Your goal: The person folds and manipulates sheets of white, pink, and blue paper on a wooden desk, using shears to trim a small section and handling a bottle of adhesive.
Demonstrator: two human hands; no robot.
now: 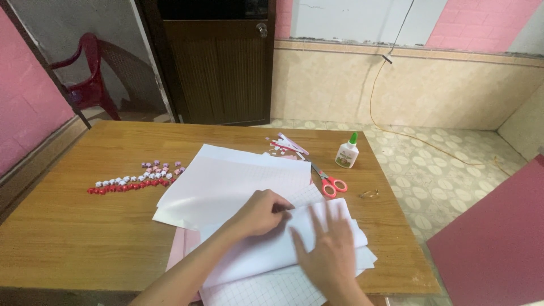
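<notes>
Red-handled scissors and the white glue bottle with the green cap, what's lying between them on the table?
Nothing: in the head view, only bare wooden table separates the red-handled scissors from the white glue bottle with the green cap.

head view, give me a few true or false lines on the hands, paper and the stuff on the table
1. Both hands rest on the white paper sheets. True: left hand and right hand press a folded sheet.
2. The scissors have blue handles. False: the handles are red.
3. A glue bottle with a green cap stands upright near the table edge. True.
4. The small folded paper pieces lie to the right of the scissors. False: they lie on the left side of the table.
5. The right hand holds the scissors. False: they lie untouched on the table.
</notes>
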